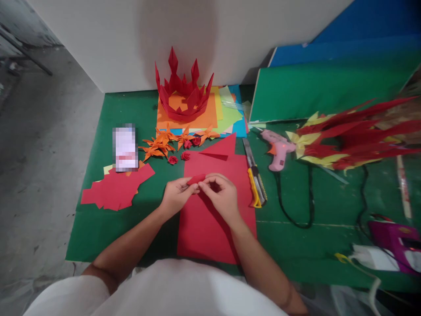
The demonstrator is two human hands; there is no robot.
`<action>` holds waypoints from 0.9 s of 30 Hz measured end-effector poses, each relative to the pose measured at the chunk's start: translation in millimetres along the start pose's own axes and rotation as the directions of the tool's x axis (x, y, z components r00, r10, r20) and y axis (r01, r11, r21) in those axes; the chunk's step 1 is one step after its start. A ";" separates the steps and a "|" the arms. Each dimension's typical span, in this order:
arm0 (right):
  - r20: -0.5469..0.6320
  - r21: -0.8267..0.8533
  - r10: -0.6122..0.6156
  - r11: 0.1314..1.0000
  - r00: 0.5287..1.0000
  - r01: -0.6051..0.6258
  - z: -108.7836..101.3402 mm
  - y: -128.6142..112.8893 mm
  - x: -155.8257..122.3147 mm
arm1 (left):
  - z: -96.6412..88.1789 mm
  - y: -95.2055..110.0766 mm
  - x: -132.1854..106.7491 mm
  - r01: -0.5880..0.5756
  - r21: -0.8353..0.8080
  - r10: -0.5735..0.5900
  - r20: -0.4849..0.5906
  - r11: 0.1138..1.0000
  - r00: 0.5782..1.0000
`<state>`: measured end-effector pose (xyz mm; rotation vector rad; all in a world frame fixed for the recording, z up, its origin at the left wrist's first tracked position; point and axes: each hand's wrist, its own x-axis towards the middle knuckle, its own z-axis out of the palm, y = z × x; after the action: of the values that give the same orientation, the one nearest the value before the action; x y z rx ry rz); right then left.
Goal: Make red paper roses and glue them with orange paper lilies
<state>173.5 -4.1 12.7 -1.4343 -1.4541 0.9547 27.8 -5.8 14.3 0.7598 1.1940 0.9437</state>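
Note:
A small folded piece of red paper point(197, 178) is pinched between both hands, above a large red sheet point(213, 228). My left hand point(177, 193) grips its left end, thumb on the near edge. On the other end, my right hand point(221, 193) closes thumb and fingertips. Beyond the hands lies a red folded triangle point(220, 149) at the sheet's far edge. Small red paper roses point(173, 160) and orange paper flowers point(158, 145) are grouped just past my left hand. The fingers partly cover the folded piece.
A red paper crown point(184, 105) stands on stacked coloured sheets. Right of the sheet lie a yellow cutter point(255, 186), a pink glue gun point(278, 149) with a looping cord, and a red-and-yellow paper piece point(355, 136). Red cut pieces point(115, 188) lie left, below a blurred-out rectangle point(125, 147).

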 end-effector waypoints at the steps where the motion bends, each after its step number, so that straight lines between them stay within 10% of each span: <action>1: 0.003 0.023 0.019 1.000 1.000 -0.019 0.5 1.2 -0.2 | -0.2 0.0 -0.2 0.006 -0.009 -0.006 0.004 1.000 1.000; 16: 0.145 0.424 0.122 0.889 0.982 -0.173 -2.8 0.8 -1.3 | 9.8 4.5 -2.3 0.106 -0.239 -0.083 0.105 0.965 0.991; 27: 0.169 0.436 0.116 0.882 0.979 -0.180 -2.3 2.3 -0.1 | 14.6 2.3 -4.9 0.037 -0.231 -0.046 -0.032 0.972 0.998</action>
<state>176.4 -4.3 11.3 -1.1603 -1.1255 1.4088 41.1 -9.3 21.5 0.5324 1.1051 1.0443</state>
